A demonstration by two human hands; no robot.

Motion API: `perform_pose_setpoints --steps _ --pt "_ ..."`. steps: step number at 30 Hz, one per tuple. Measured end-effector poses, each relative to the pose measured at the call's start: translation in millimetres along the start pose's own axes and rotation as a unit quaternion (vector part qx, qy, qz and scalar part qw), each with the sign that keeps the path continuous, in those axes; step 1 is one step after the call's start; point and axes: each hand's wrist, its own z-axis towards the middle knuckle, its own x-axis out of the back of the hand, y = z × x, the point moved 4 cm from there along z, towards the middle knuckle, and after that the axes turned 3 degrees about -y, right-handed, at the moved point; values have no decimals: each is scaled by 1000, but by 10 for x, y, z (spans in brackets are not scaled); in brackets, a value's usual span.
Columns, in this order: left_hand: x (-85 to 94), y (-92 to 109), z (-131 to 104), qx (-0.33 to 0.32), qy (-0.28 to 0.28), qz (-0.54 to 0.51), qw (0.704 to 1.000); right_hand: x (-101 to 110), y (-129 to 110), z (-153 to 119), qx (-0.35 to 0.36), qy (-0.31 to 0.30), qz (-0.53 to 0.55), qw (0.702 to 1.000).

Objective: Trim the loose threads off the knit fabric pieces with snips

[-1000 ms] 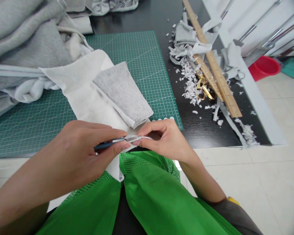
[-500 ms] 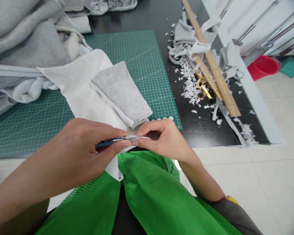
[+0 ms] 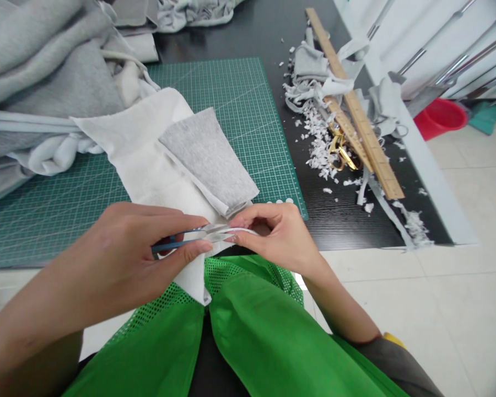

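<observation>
My left hand (image 3: 138, 245) is closed on a pair of blue-handled thread snips (image 3: 215, 228), thumb below and fingers above. Their silver blades point right, slightly spread, towards my other hand. Thumb and forefinger of my right hand (image 3: 283, 234) pinch the edge of a thin white piece of fabric (image 3: 246, 230) right by the blade tips. Whether the blades touch it I cannot tell. Just beyond both hands lies a folded grey fabric piece (image 3: 210, 157) on a larger white cloth (image 3: 143, 149), which hangs over the table edge.
A green cutting mat (image 3: 235, 82) lies under the cloth on the black table (image 3: 268, 33). Heaped grey fabric (image 3: 66, 71) fills the left. To the right are wooden rulers (image 3: 355, 110), gold-handled scissors (image 3: 341, 154) and white scraps (image 3: 320, 143). A red bucket (image 3: 442, 118) stands on the floor.
The snips' blades and handles have spread apart; they were close together before. My left hand has shifted slightly left. The right hand keeps its pinch, and the whole view has moved slightly.
</observation>
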Motion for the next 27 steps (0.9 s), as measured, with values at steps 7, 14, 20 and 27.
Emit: perform_pose_setpoints --steps 7,14,20,27 --pt "-74 -54 1 55 -27 -53 997 128 -105 -102 96 -39 -100 990" --pt "-78 -21 -39 43 -32 -84 995 214 -130 -187 202 -44 -193 959" --pt "-68 69 -38 67 7 -127 990 166 -146 -174 187 -43 -124 974" --pt "-101 113 -105 102 19 -91 990 141 -137 -141 159 -25 -80 984"
